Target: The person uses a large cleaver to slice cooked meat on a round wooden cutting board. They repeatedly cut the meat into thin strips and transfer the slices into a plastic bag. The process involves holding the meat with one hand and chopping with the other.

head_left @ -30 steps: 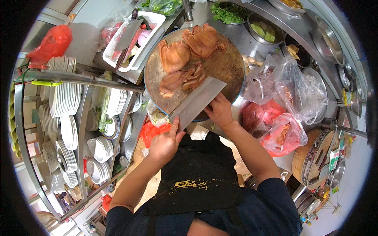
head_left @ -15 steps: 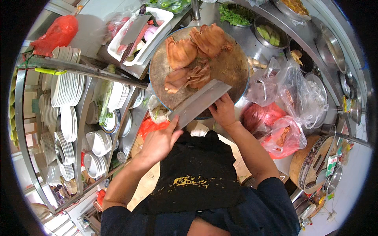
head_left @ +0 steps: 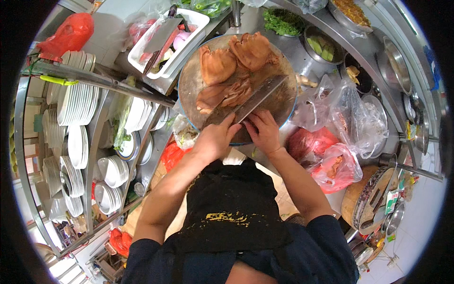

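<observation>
A round wooden chopping board (head_left: 190, 92) with a blue rim lies in front of me. On its far part are several brown, folded slabs of meat (head_left: 217, 65). My left hand (head_left: 215, 139) is closed around the near end of a cleaver (head_left: 261, 97), hiding its handle. The blade is turned nearly edge-down and slants across the board to the far right, beside the nearest slab. My right hand (head_left: 265, 131) is at the board's near edge with bent fingers, close against the blade. What lies under those fingertips, if anything, is hidden.
Far left stands a white tub (head_left: 204, 23) with another cleaver (head_left: 163, 35) on it. Plastic bags with red contents (head_left: 312, 144) lie to the right. Bowls of greens (head_left: 283, 22) and cut vegetables (head_left: 321, 45) stand behind. Stacked plates (head_left: 78, 106) fill a rack at left.
The cleaver has turned from showing its broad flat side to nearly edge-down, and moved onto the board. Both hands have shifted; the left went right and forward, and the right drew slightly back.
</observation>
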Demonstrator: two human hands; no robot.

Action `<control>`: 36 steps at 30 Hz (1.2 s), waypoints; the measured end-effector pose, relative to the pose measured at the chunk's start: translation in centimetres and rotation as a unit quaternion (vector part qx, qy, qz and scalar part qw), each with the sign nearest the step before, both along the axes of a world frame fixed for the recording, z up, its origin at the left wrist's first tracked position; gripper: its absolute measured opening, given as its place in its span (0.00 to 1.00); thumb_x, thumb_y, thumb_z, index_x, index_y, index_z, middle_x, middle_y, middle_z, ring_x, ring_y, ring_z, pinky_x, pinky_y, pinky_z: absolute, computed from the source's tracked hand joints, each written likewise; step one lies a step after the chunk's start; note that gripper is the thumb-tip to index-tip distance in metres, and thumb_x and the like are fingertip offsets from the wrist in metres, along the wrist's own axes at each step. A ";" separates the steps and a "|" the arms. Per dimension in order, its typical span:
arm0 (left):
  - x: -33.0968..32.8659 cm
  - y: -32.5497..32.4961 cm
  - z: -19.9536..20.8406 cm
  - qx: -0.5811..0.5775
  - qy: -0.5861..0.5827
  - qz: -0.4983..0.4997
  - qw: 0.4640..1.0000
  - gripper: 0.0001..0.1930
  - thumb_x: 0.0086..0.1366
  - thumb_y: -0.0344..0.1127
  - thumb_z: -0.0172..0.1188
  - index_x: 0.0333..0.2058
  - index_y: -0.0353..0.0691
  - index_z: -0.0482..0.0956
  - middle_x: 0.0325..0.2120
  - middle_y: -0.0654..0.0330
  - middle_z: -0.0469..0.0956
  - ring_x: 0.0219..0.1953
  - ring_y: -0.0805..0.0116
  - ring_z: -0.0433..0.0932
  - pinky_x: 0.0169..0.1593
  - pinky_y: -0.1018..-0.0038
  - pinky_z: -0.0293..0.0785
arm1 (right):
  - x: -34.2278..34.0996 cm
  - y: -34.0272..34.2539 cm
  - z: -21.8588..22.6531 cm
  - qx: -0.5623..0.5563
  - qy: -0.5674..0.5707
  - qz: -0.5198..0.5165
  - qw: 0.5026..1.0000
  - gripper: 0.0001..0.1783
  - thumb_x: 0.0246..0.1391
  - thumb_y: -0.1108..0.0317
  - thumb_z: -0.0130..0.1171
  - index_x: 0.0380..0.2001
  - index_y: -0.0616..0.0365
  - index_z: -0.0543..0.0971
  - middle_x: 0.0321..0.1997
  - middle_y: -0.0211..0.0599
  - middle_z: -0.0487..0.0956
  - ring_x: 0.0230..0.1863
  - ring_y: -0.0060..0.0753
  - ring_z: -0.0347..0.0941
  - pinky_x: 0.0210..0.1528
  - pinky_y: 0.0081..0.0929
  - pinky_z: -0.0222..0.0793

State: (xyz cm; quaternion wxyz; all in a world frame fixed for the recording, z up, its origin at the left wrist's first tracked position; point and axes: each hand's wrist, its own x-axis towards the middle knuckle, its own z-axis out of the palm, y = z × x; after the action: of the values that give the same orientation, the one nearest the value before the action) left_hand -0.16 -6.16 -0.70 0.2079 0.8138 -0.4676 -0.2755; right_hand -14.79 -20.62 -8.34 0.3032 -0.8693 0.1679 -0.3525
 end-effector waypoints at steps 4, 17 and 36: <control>-1.1 4.7 6.1 0.113 -0.033 -0.061 0.991 0.25 0.75 0.47 0.56 0.65 0.41 0.70 0.32 0.36 0.83 0.33 0.37 0.84 0.38 0.46 0.79 | -1.1 0.4 -1.8 -0.034 0.021 -0.038 0.998 0.19 0.43 0.72 0.72 0.42 0.57 0.85 0.49 0.45 0.82 0.52 0.57 0.78 0.54 0.47 0.77; -2.9 0.7 1.7 0.093 -0.028 0.000 0.995 0.30 0.75 0.53 0.54 0.67 0.40 0.67 0.22 0.36 0.80 0.29 0.32 0.82 0.34 0.41 0.77 | -0.8 0.1 -0.3 -0.030 0.050 -0.037 0.998 0.19 0.41 0.73 0.72 0.41 0.58 0.85 0.51 0.48 0.81 0.54 0.58 0.77 0.55 0.45 0.77; -3.4 2.9 3.1 0.102 -0.016 -0.011 0.995 0.26 0.76 0.48 0.54 0.65 0.39 0.68 0.27 0.34 0.81 0.30 0.31 0.82 0.36 0.40 0.77 | -1.1 0.6 -1.7 -0.023 0.061 -0.043 0.997 0.20 0.46 0.67 0.72 0.45 0.57 0.84 0.56 0.44 0.80 0.59 0.57 0.74 0.60 0.46 0.74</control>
State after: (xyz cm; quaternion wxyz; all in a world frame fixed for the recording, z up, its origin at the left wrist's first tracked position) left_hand -3.54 -3.27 2.35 0.1127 0.8299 -0.4493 -0.3109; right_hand -15.93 -20.03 -10.03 0.2564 -0.8879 0.2154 -0.3154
